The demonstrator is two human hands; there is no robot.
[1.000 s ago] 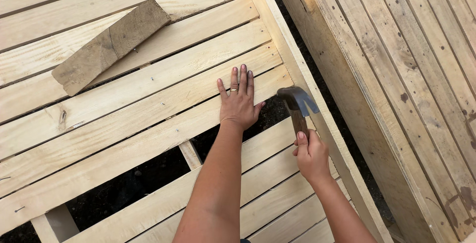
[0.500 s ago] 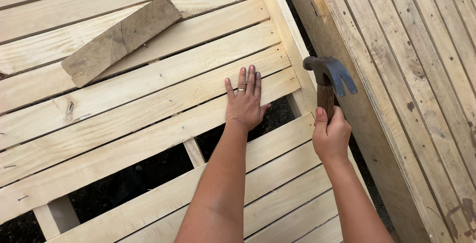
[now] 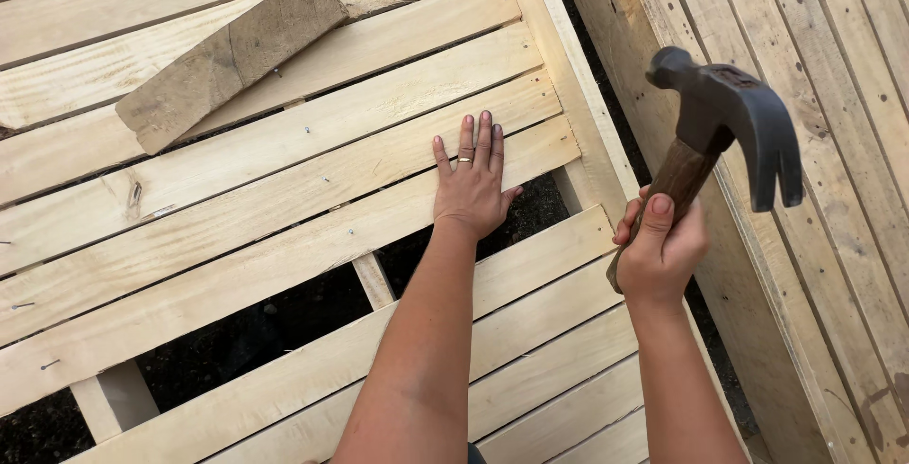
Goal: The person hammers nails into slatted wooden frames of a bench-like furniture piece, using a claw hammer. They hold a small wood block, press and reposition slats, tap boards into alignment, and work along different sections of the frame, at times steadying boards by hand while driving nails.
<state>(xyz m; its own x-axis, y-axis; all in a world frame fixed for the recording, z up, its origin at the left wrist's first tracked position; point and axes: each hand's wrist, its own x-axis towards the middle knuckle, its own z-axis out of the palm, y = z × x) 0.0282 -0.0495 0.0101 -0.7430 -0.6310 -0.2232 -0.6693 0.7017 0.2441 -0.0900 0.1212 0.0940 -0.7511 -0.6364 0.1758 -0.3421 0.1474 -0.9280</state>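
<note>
While my left hand (image 3: 472, 187) lies flat where it was a second ago, fingers together on the slat (image 3: 284, 237), my right hand (image 3: 660, 251) has lifted the hammer (image 3: 729, 128) well up off the wood; earlier its head sat low, just beside that flat hand. The right hand is clamped round the worn brown wooden handle, and the dark metal head, with its curved claw, now hangs right of the slat, over the frame rail (image 3: 578, 95). The slats are pale, rough-sawn pine with nails showing along them, and dark gaps open below the slat. A greyer, weathered block (image 3: 232, 57) lies tilted across the boards up and left of the slat.
</note>
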